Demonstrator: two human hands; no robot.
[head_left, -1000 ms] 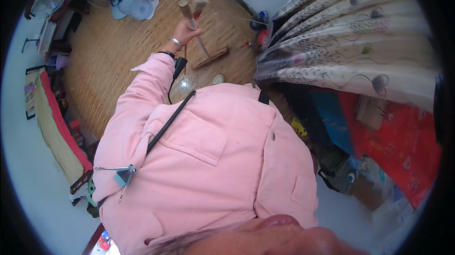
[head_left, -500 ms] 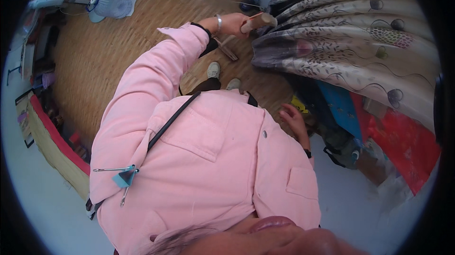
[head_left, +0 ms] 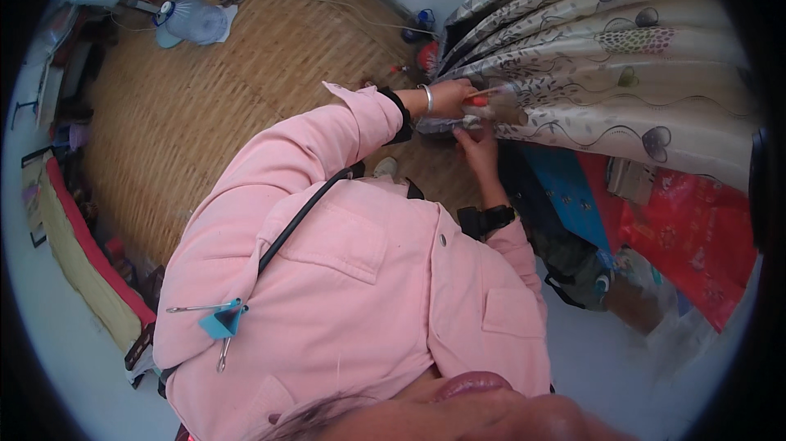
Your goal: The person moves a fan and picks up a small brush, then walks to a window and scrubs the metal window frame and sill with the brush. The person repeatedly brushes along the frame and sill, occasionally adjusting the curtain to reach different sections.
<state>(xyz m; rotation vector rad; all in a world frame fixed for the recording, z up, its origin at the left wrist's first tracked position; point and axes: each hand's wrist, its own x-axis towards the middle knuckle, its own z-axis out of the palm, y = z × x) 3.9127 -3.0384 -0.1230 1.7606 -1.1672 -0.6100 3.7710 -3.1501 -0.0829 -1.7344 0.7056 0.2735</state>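
My left hand (head_left: 451,99), with a silver bracelet at the wrist, is closed round a pale wooden stick-like thing (head_left: 512,116) with a blunt round end and a bit of orange-red near the fingers. Motion blurs it, so its kind is unclear. It lies against the lower edge of a patterned beige curtain (head_left: 565,89). Just below, my right hand (head_left: 481,153), a black watch on its wrist, has its thumb and fingers at the gathered curtain edge and seems to pinch it. The fingertips are partly hidden. Both hands are close together.
Under the curtain are a blue cloth (head_left: 565,187), a red bag (head_left: 688,236) and a dark bag (head_left: 565,269). A clear water jug (head_left: 196,15) is on the wooden floor (head_left: 164,130) at far left. A cable (head_left: 344,7) runs along the far floor.
My left hand has moved right and down with the wooden thing, onto the curtain. My right hand has risen from beside the dark bag to the curtain edge, beside the left.
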